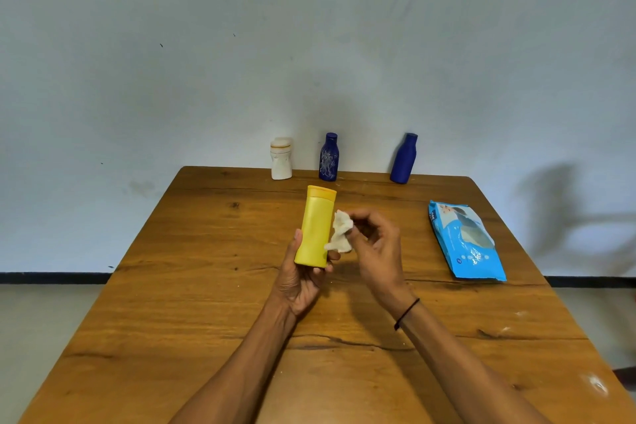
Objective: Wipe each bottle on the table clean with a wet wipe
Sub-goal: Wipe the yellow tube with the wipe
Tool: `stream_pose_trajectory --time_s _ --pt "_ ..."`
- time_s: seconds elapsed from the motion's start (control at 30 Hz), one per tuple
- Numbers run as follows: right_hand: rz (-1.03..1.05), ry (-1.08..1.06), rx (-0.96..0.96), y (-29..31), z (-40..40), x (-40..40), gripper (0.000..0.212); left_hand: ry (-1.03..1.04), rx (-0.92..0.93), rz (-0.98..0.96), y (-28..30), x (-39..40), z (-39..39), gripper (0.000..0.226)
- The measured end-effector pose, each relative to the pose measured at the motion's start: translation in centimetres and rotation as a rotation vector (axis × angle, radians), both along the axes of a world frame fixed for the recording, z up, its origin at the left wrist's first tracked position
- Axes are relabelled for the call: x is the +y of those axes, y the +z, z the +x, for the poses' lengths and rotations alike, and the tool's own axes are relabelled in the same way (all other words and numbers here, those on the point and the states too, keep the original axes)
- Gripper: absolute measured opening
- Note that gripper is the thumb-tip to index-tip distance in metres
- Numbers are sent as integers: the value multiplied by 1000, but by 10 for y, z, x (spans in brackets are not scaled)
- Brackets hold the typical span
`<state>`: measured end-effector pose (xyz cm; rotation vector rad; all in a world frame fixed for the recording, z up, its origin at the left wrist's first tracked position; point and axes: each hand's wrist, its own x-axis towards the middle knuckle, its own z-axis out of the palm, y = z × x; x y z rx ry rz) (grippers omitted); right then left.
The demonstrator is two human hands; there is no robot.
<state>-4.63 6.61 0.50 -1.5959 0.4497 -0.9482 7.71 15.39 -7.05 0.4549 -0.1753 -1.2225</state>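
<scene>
Left hand [303,280] grips the yellow bottle [315,227] round its lower end, thumb on the left side, fingertips curled up past the right edge. Bottle held upright above the table [206,286], cap end far, tilted slightly right. Cap is a deeper orange-yellow and sits closed. Contents not visible through the opaque wall.

Right hand [373,251] pinches a crumpled white wet wipe [340,236] between thumb and fingertips. Wipe touches the right side of the yellow bottle, about mid-body down to the base. Thin black band on the right wrist.

Far edge of table, against the wall, three bottles stand upright in a row, well apart from each other:
- white bottle [281,158], far left of the row, dented body, cap on.
- dark blue bottle [329,157] in the middle, whitish streaks over its front.
- plain blue bottle [403,158] on the right, leaning a little to the right.
None of them shows what is inside.

Right side of table: blue wet wipe pack [464,241] lying flat, long axis running near to far, clear of both hands.

Nothing lies between the hands and the far row. Table surface shows dark cracks and a few pale marks near the right edge.
</scene>
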Motion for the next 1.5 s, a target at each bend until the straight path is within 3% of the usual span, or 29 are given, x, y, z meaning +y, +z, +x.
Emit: stream_pose_trajectory --time_s 0.1,0.2,0.3,0.47,0.57,0.73,0.8,0.9,1.07,1.23,1.5 --pt "355 141 -60 13 4 -10 19 -11 -16 -3 2 0 -2 97" --pt "361 206 14 17 6 -10 21 4 -42 -17 1 -2 -3 86" --pt "168 139 157 15 7 -9 25 19 -52 -26 -2 -3 -5 82" --pt "-514 -88 415 12 10 -11 21 57 -55 -5 -5 -6 -9 76" --pt "-637 -6 472 17 7 -10 19 87 -55 -9 -5 -6 -7 76" --pt "-786 201 621 24 -5 -10 40 87 -52 13 -5 -3 0 77" --pt "-859 177 629 22 -5 -9 35 80 -46 15 -3 -2 0 76" --pt "-997 134 615 20 -4 -6 20 92 8 56 -5 -5 3 97" --pt "-1012 138 637 16 -3 -6 20 135 -48 119 -14 -8 10 112" --pt "-862 242 585 16 -2 -4 18 157 -90 97 -7 -8 7 100" --pt "-953 -117 492 3 6 6 10 101 -122 88 -3 -10 -3 93"
